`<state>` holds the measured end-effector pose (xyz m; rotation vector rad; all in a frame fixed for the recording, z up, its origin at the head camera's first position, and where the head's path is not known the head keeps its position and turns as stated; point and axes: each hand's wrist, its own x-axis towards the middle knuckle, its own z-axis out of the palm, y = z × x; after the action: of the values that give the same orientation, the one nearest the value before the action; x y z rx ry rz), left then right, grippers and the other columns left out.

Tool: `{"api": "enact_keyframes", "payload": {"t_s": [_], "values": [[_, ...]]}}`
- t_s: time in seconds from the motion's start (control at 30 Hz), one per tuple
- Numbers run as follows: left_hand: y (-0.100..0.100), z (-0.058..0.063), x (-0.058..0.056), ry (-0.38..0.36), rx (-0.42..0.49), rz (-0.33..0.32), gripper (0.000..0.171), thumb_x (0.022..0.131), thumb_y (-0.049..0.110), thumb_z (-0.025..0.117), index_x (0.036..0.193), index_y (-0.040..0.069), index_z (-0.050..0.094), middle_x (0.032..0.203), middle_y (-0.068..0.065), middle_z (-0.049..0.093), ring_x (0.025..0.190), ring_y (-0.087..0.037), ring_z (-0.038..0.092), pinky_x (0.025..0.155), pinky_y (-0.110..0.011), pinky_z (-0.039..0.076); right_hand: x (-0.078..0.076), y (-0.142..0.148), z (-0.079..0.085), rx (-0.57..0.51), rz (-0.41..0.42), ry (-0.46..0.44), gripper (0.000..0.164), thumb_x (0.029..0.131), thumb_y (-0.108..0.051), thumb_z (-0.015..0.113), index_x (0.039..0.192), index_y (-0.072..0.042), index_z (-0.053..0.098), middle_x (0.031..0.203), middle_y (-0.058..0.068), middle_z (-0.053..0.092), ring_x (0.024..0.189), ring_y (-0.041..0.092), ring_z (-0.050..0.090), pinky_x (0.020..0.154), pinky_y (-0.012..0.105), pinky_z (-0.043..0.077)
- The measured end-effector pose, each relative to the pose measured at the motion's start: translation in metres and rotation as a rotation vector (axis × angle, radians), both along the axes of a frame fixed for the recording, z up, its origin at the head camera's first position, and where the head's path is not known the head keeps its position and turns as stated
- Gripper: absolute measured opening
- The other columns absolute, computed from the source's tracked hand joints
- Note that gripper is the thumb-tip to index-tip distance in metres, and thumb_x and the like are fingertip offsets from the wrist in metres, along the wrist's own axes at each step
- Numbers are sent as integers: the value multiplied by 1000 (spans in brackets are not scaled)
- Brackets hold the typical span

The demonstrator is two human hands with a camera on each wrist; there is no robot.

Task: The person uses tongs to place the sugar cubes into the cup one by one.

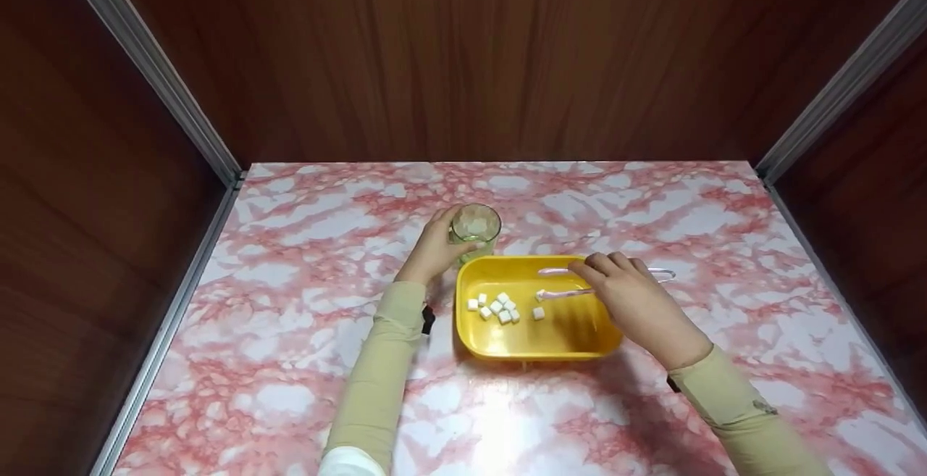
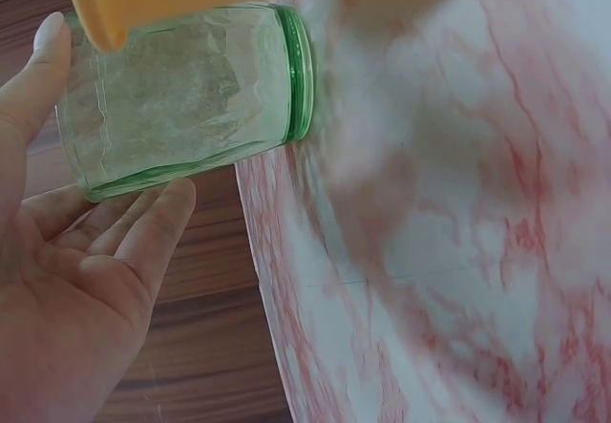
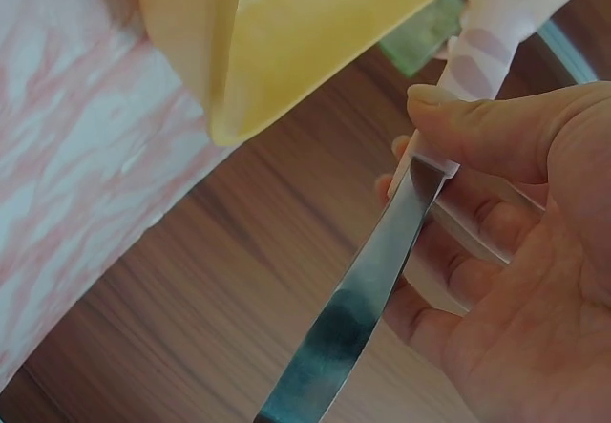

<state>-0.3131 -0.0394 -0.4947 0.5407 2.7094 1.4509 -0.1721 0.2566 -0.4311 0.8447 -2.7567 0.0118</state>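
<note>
My left hand [image 1: 433, 248] holds a clear green-tinted glass [image 2: 191, 98] by its side, thumb on one side and fingers on the other. The glass stands behind the left corner of a yellow plastic bin [image 1: 539, 354]. Over the bin's right part, my right hand [image 1: 630, 298] grips metal tongs [image 3: 348, 304] with pink-covered arms. The tong arms are spread apart, their tips pointing left. Several white cubes [image 1: 505, 314] lie in the bin, mostly towards its left. One white piece [image 1: 539, 295] is by the nearer tong tip; whether it touches, I cannot tell.
The bin and glass stand on a table [image 1: 304, 302] with a red-and-white marbled top. Dark wood-look panels [image 1: 463, 56] rise at the back and both sides, with grey metal posts [image 1: 166, 85] in the corners.
</note>
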Motion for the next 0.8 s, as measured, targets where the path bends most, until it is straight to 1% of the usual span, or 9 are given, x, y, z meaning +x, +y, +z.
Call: {"api": "enact_keyframes", "payload": {"t_s": [0.17, 0.43, 0.67, 0.8], "values": [[0, 0, 0, 5, 10, -8, 78, 81, 28, 78, 145, 7, 39, 142, -10, 42, 131, -24, 39, 108, -37, 33, -2, -2, -2, 22, 15, 6, 53, 82, 13, 66, 128, -12, 58, 107, 8, 55, 95, 30, 50, 85, 49, 46], [0, -2, -2, 36, 6, -16, 76, 82, 26, 78, 144, 5, 40, 140, -12, 44, 130, -24, 40, 108, -35, 32, -7, -2, -6, 18, 29, 2, 50, 83, 14, 64, 125, -13, 60, 106, 8, 56, 95, 29, 51, 87, 49, 45], [1, -1, -1, 14, 13, -5, 77, 81, 25, 78, 144, 3, 39, 141, -14, 43, 131, -26, 39, 109, -37, 31, -12, -2, -8, 28, 25, -9, 47, 84, 14, 62, 124, -12, 62, 103, 7, 55, 91, 28, 49, 80, 46, 44], [1, -1, -1, 6, 6, 3, 78, 81, 25, 78, 145, 3, 38, 143, -14, 42, 131, -26, 38, 110, -37, 30, -17, -2, -9, 36, 22, -19, 45, 85, 12, 63, 123, -12, 63, 103, 7, 55, 91, 28, 49, 80, 46, 44]]}}
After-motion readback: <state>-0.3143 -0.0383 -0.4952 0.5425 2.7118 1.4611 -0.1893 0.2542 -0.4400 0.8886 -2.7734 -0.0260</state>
